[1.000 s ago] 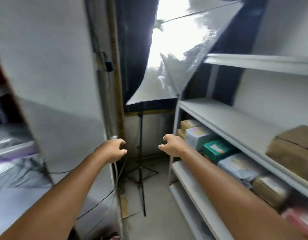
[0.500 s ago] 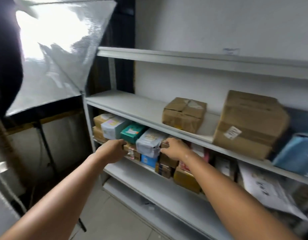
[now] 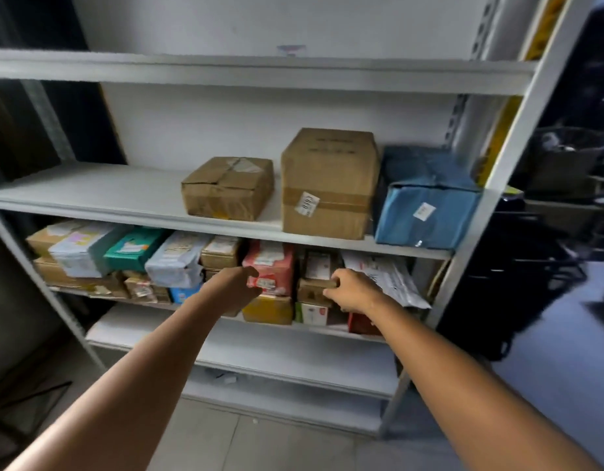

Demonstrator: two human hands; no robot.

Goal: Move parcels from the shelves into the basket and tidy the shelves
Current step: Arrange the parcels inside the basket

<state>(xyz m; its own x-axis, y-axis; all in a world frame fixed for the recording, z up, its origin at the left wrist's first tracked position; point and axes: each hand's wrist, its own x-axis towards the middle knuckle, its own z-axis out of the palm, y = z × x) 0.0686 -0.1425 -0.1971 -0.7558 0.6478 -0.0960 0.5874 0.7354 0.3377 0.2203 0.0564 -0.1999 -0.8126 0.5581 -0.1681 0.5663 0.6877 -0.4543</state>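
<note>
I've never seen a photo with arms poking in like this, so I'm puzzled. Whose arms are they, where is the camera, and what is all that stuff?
No machine here: the arms belong to a person who wears a camera on the head, so you see what they see. The left hand reaches to a red parcel, the right hand to a small brown box. The picture is too blurry to tell whether either has a grip yet. Those lie among many small parcels on a white shelf rack. One shelf up stand a low brown box, a tall brown box and a blue parcel.
</note>
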